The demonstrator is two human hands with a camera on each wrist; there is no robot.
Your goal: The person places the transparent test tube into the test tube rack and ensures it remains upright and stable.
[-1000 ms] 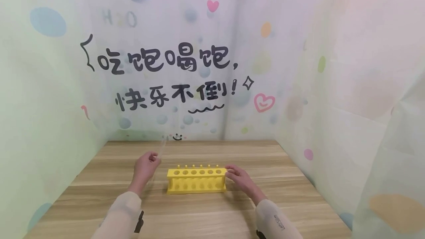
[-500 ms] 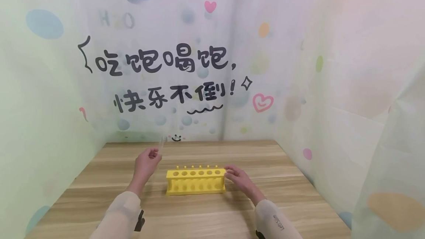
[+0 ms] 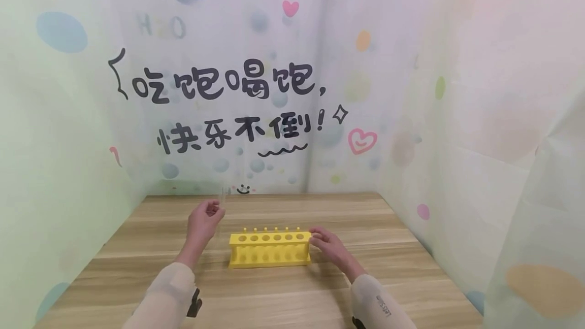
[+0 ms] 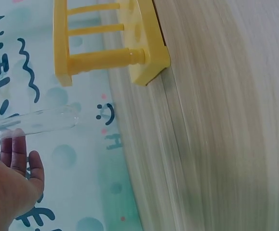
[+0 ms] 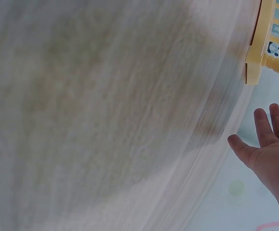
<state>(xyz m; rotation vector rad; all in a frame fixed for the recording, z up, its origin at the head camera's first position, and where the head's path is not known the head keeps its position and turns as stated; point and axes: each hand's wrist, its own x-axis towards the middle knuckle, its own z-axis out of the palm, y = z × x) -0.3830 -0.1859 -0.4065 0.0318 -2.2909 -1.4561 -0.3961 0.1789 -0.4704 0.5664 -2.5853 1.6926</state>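
A clear test tube [image 4: 48,120] is pinched between the thumb and fingers of my left hand [image 3: 203,222]. In the head view the tube stands nearly upright above the table, left of the yellow test tube rack [image 3: 269,240] and apart from it. The tube's rounded end points down toward the table. No tube shows in the rack's row of holes. My right hand [image 3: 334,249] is at the rack's right end, with thumb and forefinger about the corner of its top plate. In the right wrist view, the other fingers [image 5: 264,127] are spread, and the gripping fingertips lie outside the frame.
The rack stands on a wood-grain table [image 3: 274,298]. Behind the table hangs a pale printed curtain [image 3: 283,171] with dark lettering, and similar sheets enclose the left and right sides. A row of short yellow pegs [image 3: 265,230] rises along the rack's back.
My left hand has risen slightly, and the test tube has turned from a tilt to nearly upright. The rack and my right hand stay in place.
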